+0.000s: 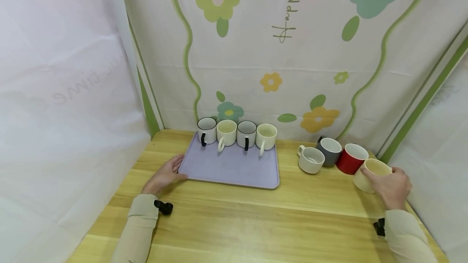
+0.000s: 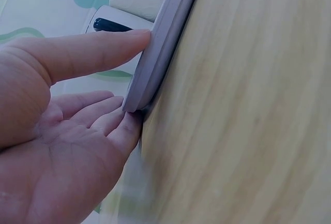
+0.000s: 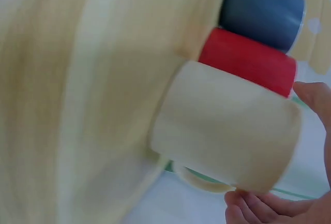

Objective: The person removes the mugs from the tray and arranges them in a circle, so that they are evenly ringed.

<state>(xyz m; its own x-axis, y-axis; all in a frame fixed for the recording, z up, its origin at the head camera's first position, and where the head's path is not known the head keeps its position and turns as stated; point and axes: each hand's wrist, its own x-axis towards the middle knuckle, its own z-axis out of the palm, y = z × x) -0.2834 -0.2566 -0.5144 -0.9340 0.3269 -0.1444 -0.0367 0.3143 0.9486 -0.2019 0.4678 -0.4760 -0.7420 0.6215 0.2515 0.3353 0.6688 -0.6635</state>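
Cream mug [image 3: 222,125], spanned near its rim by the right hand [image 1: 393,188], stands beside the red mug [image 1: 348,162], seemingly on the tabletop [image 1: 256,222]; likely stiff, slick, breakable, best held round its body. The left hand [image 1: 166,175], spread, touches the tray [image 1: 234,169].

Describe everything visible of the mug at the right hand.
The cream mug is plain, smooth and looks ceramic, with a looped handle facing away from the red mug beside it. It is upright, apparently resting on the wooden table near its right edge. The right hand holds it near the top; whether the mugs touch is unclear.
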